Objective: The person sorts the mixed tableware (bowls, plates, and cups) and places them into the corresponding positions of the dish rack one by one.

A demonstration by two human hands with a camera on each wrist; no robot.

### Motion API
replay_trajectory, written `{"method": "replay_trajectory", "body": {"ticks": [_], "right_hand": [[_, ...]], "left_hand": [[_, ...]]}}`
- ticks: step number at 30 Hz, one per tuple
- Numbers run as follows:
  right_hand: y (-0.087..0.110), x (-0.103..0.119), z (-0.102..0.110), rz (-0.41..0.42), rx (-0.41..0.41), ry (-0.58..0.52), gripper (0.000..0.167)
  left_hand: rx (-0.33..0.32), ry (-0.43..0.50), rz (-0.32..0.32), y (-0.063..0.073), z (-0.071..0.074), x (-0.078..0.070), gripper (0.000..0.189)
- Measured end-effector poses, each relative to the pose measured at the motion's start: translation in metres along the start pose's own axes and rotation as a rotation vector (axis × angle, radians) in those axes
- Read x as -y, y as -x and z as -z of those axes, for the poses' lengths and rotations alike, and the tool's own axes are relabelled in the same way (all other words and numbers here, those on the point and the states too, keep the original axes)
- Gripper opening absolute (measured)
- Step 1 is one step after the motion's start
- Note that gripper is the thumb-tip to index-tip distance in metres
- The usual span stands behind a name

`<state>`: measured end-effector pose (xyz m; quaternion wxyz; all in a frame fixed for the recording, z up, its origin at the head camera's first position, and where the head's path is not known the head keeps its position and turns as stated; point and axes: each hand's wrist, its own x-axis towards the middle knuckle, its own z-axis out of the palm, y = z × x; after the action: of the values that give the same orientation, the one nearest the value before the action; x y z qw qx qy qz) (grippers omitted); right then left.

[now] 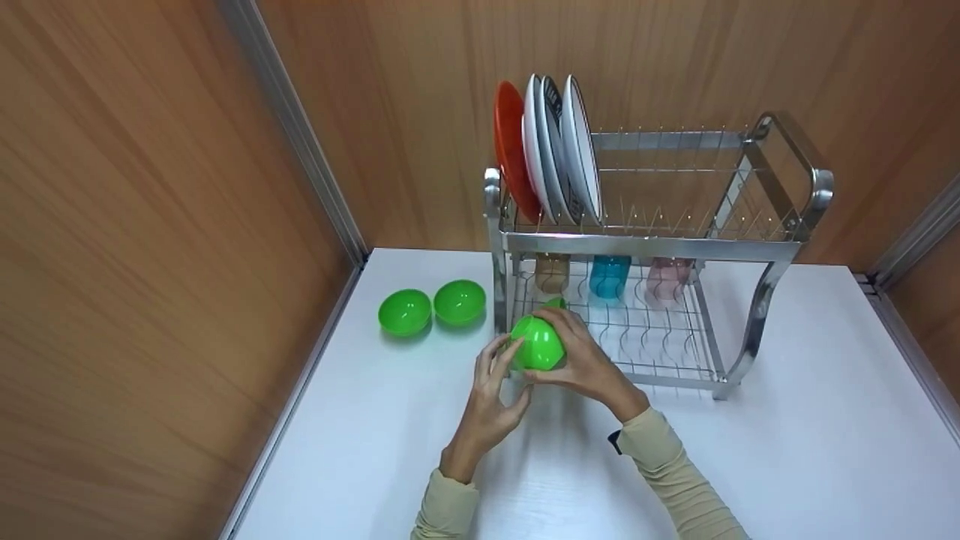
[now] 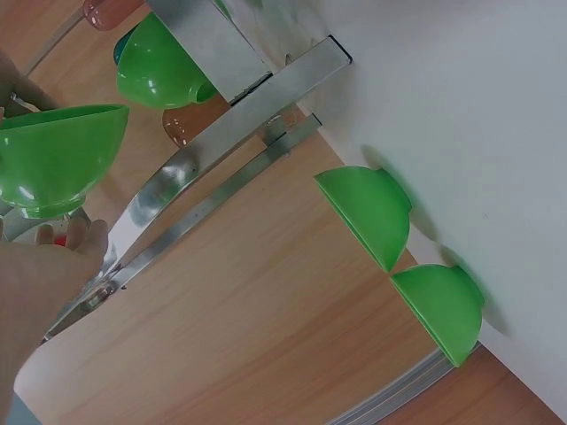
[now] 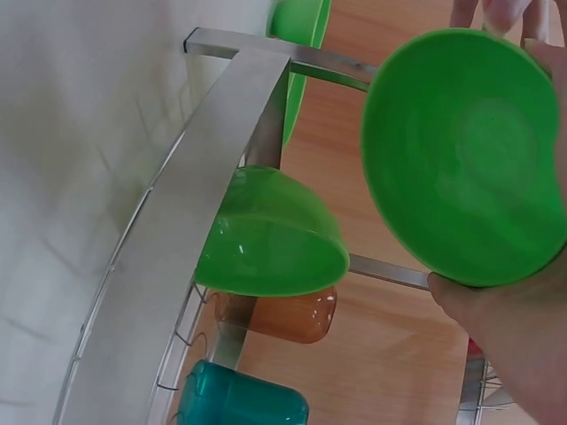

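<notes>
A green bowl (image 1: pixel 538 345) is tipped on its side in front of the dish rack, its hollow facing the camera in the right wrist view. My right hand (image 1: pixel 581 360) grips it by the right side, thumb below and fingers above. The fingertips of my left hand (image 1: pixel 491 409) touch or nearly touch its left side, with the thumb standing apart. Behind it, a second green bowl (image 3: pixel 270 235) sits tilted in the rack's lower tier, mostly hidden in the head view. Two more green bowls, one outer (image 1: pixel 405 312) and one inner (image 1: pixel 460 302), stand upright on the table, left of the rack.
The metal dish rack (image 1: pixel 645 244) has two tiers. An orange-red plate (image 1: pixel 516 150) and several white plates (image 1: pixel 581 150) stand in the upper one. Below are a brown cup (image 1: pixel 552 274), a blue cup (image 1: pixel 609 277) and a pink cup (image 1: pixel 667 279). Wooden panels surround the white table (image 1: pixel 360 450).
</notes>
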<state>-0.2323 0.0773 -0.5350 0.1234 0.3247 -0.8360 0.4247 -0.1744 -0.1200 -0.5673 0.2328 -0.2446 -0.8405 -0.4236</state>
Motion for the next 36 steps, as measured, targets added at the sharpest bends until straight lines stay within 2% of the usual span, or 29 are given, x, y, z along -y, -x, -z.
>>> {"method": "replay_trajectory", "body": {"ticks": [3, 8, 18, 23, 33, 36], "right_hand": [[-0.002, -0.004, 0.0, 0.015, -0.008, 0.02, 0.09], [-0.006, -0.009, -0.001, 0.031, -0.02, 0.054, 0.09], [-0.01, -0.016, -0.003, 0.038, -0.029, 0.086, 0.093], [-0.012, -0.018, -0.002, 0.013, -0.003, 0.103, 0.093], [-0.017, -0.018, -0.006, -0.043, 0.064, 0.104, 0.094], [-0.019, -0.019, -0.007, -0.042, 0.085, 0.121, 0.094]], "left_hand": [[-0.009, 0.006, 0.005, 0.0, 0.0, 0.001, 0.079], [-0.072, 0.027, 0.023, -0.002, 0.001, 0.003, 0.07], [-0.221, 0.054, 0.177, -0.005, 0.005, 0.013, 0.047], [-0.303, 0.081, 0.293, -0.006, 0.008, 0.021, 0.042], [-0.525, 0.162, 0.553, -0.005, 0.01, 0.044, 0.038], [-0.557, 0.186, 0.641, -0.004, 0.012, 0.051, 0.037]]}}
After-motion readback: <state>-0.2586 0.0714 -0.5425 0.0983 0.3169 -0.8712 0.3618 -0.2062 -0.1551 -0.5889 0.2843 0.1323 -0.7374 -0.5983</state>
